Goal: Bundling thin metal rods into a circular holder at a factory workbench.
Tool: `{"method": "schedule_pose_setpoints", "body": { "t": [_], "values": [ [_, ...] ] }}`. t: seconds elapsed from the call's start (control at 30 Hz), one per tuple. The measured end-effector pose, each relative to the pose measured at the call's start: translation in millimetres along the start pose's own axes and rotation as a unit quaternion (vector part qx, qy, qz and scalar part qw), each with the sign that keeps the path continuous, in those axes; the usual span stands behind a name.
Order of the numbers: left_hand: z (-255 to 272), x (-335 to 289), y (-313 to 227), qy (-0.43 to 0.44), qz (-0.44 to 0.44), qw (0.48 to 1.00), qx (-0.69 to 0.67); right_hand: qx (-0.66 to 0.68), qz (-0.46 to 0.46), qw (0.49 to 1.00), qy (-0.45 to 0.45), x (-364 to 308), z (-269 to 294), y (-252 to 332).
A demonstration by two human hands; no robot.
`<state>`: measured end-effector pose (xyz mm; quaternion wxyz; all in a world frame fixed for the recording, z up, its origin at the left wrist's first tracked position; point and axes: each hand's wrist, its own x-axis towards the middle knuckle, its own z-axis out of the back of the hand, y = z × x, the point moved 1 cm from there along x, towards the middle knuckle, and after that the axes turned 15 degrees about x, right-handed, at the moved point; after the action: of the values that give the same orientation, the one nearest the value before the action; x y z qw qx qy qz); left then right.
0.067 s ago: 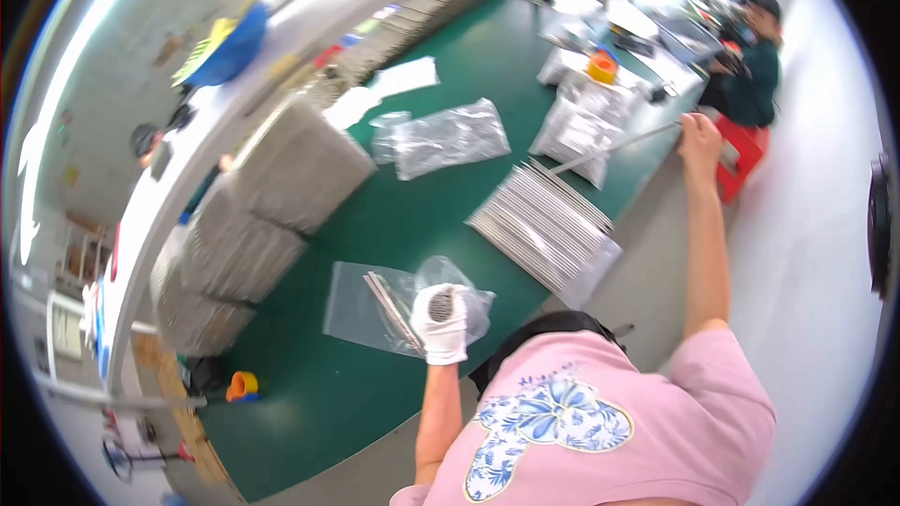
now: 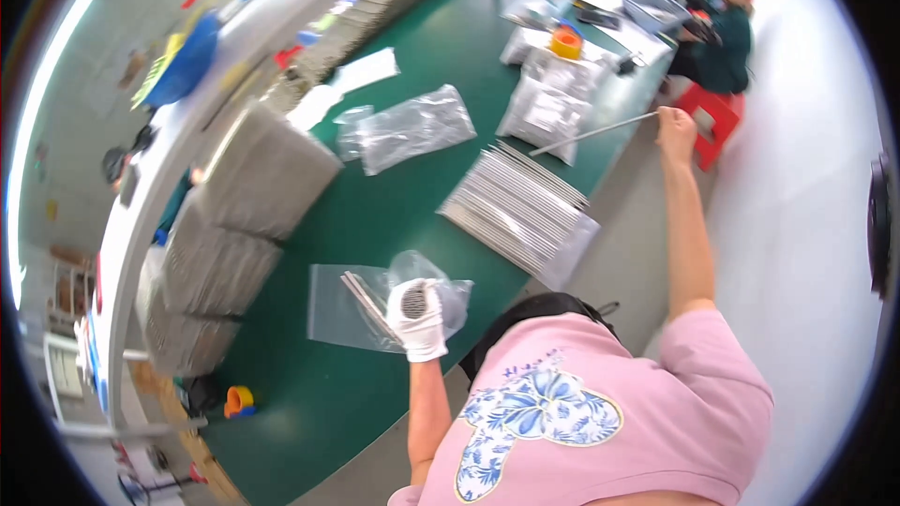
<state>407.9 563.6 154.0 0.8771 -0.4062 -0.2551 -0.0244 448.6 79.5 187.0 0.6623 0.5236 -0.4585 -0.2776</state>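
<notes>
My right hand [image 2: 677,136], bare and stretched far to the right, pinches one end of a long thin metal rod [image 2: 600,131]. The rod's other end hangs over the far edge of a row of similar rods [image 2: 516,201] lying side by side on clear plastic. White-gloved, my left hand [image 2: 418,323] is closed over the near part of the table, around a grey speckled round patch that looks like a bundle of thin rods [image 2: 413,300] seen end-on. Beneath it are clear plastic bags [image 2: 337,309] and a few loose rods [image 2: 367,307].
Wrapped grey blocks [image 2: 267,169] line the left of the green table [image 2: 281,431]. A crumpled clear bag [image 2: 417,129], white paper [image 2: 366,70], filled bags [image 2: 544,108] and an orange tape roll [image 2: 565,42] lie farther off. A co-worker [image 2: 727,28] sits beyond a red stool [image 2: 710,126].
The whole view has shifted, with the scene sliding left and slightly up on the right side. My right hand still grips the rod, and my left hand stays closed over the bags.
</notes>
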Motion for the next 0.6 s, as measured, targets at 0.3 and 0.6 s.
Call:
{"method": "schedule_pose_setpoints", "body": {
  "t": [0.3, 0.6],
  "values": [
    [-8.4, -2.7, 3.5, 0.020, 0.065, 0.994, -0.089, -0.103, -0.243, 0.943, -0.201, -68.9, 36.1, -129.3],
    [-3.5, -7.1, 9.5, 0.004, 0.036, 0.998, -0.050, -0.002, -0.425, 0.895, -0.132, -126.5, -24.9, -154.7]
  ]
}}
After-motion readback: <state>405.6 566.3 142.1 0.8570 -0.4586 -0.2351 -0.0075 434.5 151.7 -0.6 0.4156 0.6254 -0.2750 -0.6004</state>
